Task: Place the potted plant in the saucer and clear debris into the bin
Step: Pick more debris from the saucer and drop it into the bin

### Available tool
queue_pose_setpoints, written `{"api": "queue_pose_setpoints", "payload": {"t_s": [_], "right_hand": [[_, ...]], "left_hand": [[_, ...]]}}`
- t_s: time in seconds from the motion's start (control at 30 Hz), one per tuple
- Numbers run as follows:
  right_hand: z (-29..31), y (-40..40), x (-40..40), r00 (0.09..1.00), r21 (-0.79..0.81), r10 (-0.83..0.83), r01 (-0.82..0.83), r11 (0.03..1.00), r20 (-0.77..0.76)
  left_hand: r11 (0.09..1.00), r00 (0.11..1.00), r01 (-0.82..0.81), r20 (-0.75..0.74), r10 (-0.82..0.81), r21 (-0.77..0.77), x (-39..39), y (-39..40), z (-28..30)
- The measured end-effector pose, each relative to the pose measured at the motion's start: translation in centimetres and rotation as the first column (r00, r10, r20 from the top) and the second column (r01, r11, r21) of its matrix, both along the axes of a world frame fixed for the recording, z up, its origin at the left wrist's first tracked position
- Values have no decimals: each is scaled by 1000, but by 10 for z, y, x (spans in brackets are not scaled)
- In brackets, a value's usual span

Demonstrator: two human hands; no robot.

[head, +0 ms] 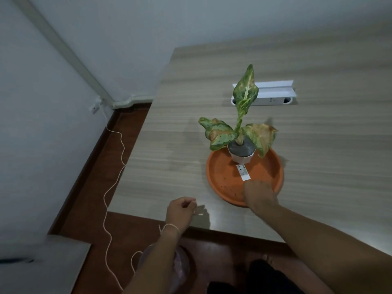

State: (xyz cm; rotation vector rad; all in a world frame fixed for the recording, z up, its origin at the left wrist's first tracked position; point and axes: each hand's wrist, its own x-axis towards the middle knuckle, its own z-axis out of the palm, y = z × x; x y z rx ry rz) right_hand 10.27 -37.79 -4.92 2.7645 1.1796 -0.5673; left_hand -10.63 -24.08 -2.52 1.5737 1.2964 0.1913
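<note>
Hands (259,195) over saucer (220,172); table (169,145) — seemingly wood-grain.

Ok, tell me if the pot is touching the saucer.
Touching. The head view shows the pot standing inside the saucer, its base on the saucer floor.

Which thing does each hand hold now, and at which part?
The right hand reaches into the saucer beside the white label; its grip is hidden. The left hand pinches something too small to identify.

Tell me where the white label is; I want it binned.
Head view: the white label lies inside the orange saucer, just in front of the potted plant, beyond the right hand.
</note>
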Motion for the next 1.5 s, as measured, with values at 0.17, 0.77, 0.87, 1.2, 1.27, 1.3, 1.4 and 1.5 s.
{"api": "queue_pose_setpoints", "payload": {"t_s": [0.17, 0.77, 0.87, 1.2, 1.27, 1.3, 1.4, 1.5], "right_hand": [[1, 13, -2, 999, -41, 47, -47, 998, 3], [48, 185, -219, 860, 332, 365, -248, 910, -357], [46, 201, -270, 826, 319, 440, -336, 886, -353], [22, 222, -381, 662, 285, 643, -577, 766, -386], [16, 221, -392, 636, 282, 669, -609, 742, -384], [15, 221, -396, 624, 276, 679, -624, 731, -386], [9, 219, -404, 583, 278, 701, -652, 705, -410], [5, 216, -403, 557, 270, 699, -661, 700, -448]], "left_hand": [[987, 986, -153, 58, 155, -43, -41, 4, -1], [906, 919, -374, -49, 390, 195, -236, 64, 0], [892, 907, -397, -55, 417, 216, -258, 71, 1], [837, 836, -498, -131, 533, 226, -354, 68, -10], [830, 821, -521, -150, 551, 200, -366, 65, -17], [824, 813, -536, -152, 563, 183, -370, 64, -20], [815, 803, -555, -147, 578, 169, -377, 61, -26], [817, 807, -553, -140, 574, 161, -379, 58, -29]]}}
